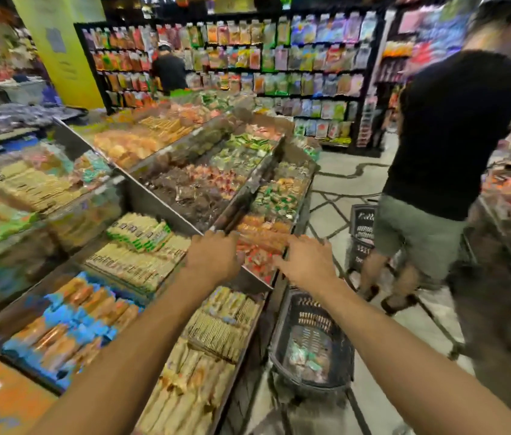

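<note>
Sweets (pixel 260 257) beneath right hand (pixel 307 262), spread open and empty; left hand (pixel 213 259) alongside, grip unclear

Bare left grip (pixel 213 259), bare right grip (pixel 307 262), bare forearms (pixel 141 337) behind.

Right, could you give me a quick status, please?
Right hand open over red-sweets bin. Left hand at bin rim, grip unclear. Basket below, shopper alongside.

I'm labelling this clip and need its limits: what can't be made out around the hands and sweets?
Head view only.
Left hand: its grip is hidden by its own back.
Red sweets: wrappers' print lost to motion blur.
Basket: contents blurred beyond telling.
</note>
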Motion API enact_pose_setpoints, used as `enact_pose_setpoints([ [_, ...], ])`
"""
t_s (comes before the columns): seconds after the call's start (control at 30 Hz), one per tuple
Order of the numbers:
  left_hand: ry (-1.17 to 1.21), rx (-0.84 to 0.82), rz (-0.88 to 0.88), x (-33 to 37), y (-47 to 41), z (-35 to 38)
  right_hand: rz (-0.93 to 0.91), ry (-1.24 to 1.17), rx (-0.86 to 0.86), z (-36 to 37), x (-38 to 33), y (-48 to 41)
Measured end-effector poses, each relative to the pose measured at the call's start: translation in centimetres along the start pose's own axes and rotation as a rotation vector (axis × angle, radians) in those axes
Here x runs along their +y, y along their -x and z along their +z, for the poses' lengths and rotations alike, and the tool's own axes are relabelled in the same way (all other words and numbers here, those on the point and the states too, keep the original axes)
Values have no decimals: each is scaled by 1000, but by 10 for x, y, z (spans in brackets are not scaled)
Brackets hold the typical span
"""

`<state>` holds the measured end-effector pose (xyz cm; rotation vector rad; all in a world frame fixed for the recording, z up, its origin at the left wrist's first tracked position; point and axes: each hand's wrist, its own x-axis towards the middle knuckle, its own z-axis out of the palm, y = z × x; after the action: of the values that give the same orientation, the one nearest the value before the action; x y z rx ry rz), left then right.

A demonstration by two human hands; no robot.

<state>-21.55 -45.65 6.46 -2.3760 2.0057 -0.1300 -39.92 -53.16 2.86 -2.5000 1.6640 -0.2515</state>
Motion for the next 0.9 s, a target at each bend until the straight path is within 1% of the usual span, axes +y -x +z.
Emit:
enact_pose_setpoints([
  [0.13,-49,-52,133,31,-54,20,127,31,-18,11,44,-13],
  [0.3,42,-150,265,73,-102,51,249,42,-31,37,91,-16],
  [0.4,43,-183,340,102,-122,68,331,27,-33,60,120,-18],
  [0.5,36,-228,392,127,-142,93,397,-5,-85,87,152,-22],
  [0.57,20,-275,403,143,-155,114,425,-4,-128,107,171,-28],
  [0.77,4,-463,412,193,-199,193,447,-43,-350,186,222,-54],
  [0.9,29,-543,358,220,-229,265,436,-90,-415,247,259,-75],
])
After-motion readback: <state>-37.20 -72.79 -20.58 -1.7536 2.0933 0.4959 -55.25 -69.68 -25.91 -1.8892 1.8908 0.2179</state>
